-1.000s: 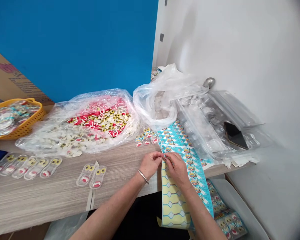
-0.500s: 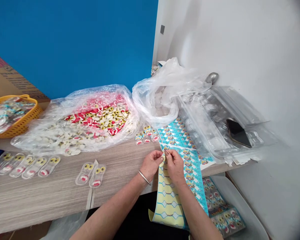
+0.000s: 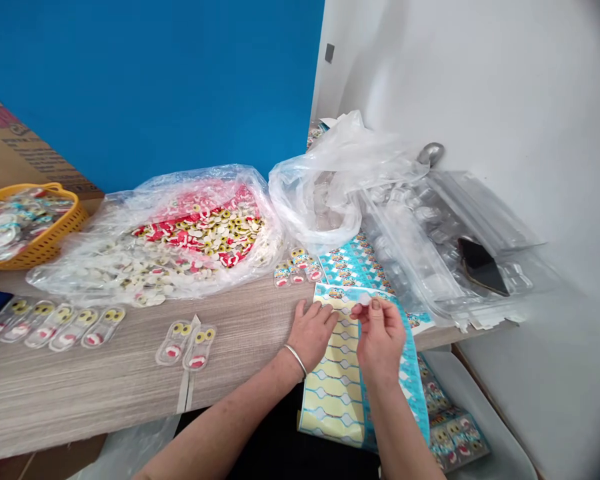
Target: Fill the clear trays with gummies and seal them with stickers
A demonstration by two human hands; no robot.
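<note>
My left hand (image 3: 313,337), with a bangle at the wrist, lies with fingers extended on the upper left of a sticker sheet (image 3: 337,390), which hangs over the table's front edge. Much of that sheet is bare yellow backing; its right side still carries blue printed stickers. Just above the sheet, my right hand (image 3: 383,337) pinches a small whitish sticker (image 3: 365,299) between thumb and fingers. To the left lie two clear plastic blisters (image 3: 173,343), each with two yellow eye pieces and a red-and-white piece inside. Several like them form a row (image 3: 60,327) at the far left.
An open plastic bag (image 3: 205,233) of eye and mouth pieces fills the back. Left of it stands a yellow basket (image 3: 55,243). At right, a clear bag of empty blisters (image 3: 410,267) has a phone (image 3: 483,265) on top. Filled packs (image 3: 457,437) lie below the table edge.
My hands have parted. The right one has lifted a sticker off the sheet and moved right; the left has opened onto the sheet. The view has shifted slightly.
</note>
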